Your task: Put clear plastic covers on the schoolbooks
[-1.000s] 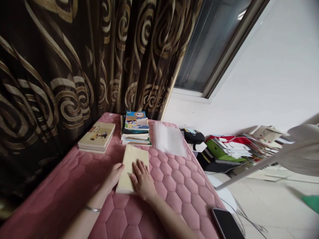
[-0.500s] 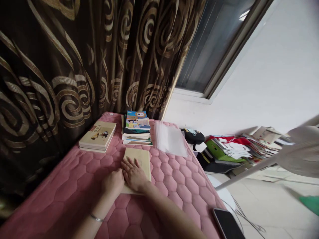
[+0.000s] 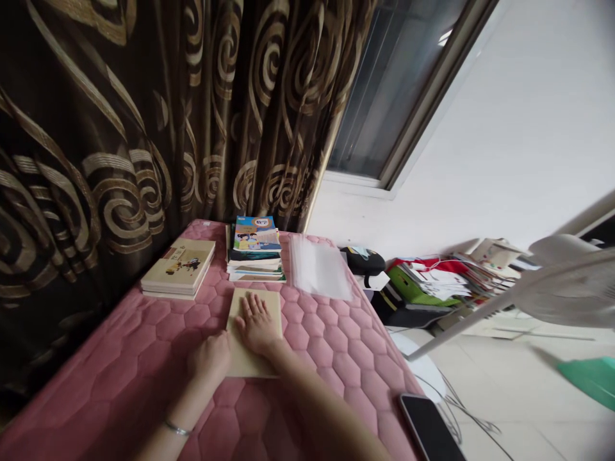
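Observation:
A cream-coloured book [image 3: 239, 362] lies flat on the pink quilted mattress [image 3: 331, 378] in front of me. My right hand [image 3: 259, 325] rests palm down on its cover, fingers stretched out towards the far edge. At the book's left edge, my left hand [image 3: 214, 355] is closed, with the fingertips curled under and partly hidden at that edge. A silver bracelet [image 3: 177, 428] circles my left wrist.
Far left lies a stack of cream books [image 3: 180, 266]. Beside it is a pile of books with a blue textbook [image 3: 256, 235] on top, then clear plastic sheets [image 3: 319, 269]. A phone [image 3: 430, 426] lies at the right edge. A fan [image 3: 571, 288] stands beyond.
My right hand has slid up the cover, away from my left hand, with its fingers now pointing towards the far edge. My left hand stays at the left edge. The view has shifted slightly.

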Action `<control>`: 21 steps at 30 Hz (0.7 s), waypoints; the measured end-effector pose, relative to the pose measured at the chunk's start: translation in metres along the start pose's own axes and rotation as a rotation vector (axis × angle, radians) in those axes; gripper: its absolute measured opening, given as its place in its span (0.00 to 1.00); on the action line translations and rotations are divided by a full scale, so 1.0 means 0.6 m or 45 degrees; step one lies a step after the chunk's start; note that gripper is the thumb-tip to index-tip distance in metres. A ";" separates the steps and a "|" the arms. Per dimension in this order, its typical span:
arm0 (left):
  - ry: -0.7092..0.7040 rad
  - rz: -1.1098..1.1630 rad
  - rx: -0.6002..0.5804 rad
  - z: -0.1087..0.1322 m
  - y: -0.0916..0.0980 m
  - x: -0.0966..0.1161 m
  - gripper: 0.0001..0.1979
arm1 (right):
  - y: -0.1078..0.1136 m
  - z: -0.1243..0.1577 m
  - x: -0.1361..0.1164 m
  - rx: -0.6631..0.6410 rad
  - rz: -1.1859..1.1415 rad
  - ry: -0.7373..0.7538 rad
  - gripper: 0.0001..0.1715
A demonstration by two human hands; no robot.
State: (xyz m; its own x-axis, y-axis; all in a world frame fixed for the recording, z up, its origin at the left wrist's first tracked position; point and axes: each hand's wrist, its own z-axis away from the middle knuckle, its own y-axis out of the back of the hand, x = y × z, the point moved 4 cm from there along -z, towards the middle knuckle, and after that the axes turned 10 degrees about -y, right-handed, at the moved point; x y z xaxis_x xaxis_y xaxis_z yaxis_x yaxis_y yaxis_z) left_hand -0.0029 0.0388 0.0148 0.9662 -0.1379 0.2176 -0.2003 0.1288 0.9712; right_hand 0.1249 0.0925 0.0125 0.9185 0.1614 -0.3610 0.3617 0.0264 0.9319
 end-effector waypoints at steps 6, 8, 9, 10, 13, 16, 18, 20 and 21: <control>-0.050 -0.010 0.042 -0.016 -0.001 0.002 0.22 | 0.036 0.045 0.102 0.166 -0.200 -0.452 0.33; -0.089 -0.021 0.041 -0.021 0.001 0.003 0.21 | 0.041 0.059 0.112 0.234 -0.357 -0.452 0.28; -0.107 -0.023 0.036 -0.023 0.003 0.004 0.21 | 0.041 0.067 0.114 0.250 -0.451 -0.453 0.26; -0.120 -0.018 0.029 -0.024 0.005 0.004 0.20 | 0.039 0.075 0.116 0.255 -0.559 -0.462 0.25; -0.124 0.030 -0.003 -0.024 0.009 0.005 0.18 | 0.032 0.095 0.122 0.253 -0.920 -0.483 0.27; -0.108 0.059 -0.018 -0.022 0.014 0.008 0.17 | 0.028 0.108 0.128 0.259 -1.142 -0.458 0.30; -0.099 0.080 -0.023 -0.021 0.017 0.012 0.16 | 0.029 0.116 0.130 0.258 -1.193 -0.450 0.31; -0.084 0.102 -0.024 -0.020 0.017 0.016 0.16 | 0.034 0.125 0.131 0.250 -1.232 -0.460 0.31; -0.079 0.111 -0.025 -0.020 0.015 0.019 0.16 | 0.037 0.130 0.133 0.248 -1.248 -0.475 0.32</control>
State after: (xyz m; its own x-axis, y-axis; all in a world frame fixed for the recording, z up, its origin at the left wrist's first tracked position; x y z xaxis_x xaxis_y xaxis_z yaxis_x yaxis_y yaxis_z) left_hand 0.0082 0.0501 0.0249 0.9331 -0.1861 0.3077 -0.2798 0.1619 0.9463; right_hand 0.2185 0.0290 0.0017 0.1914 -0.1578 -0.9688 0.9585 -0.1823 0.2191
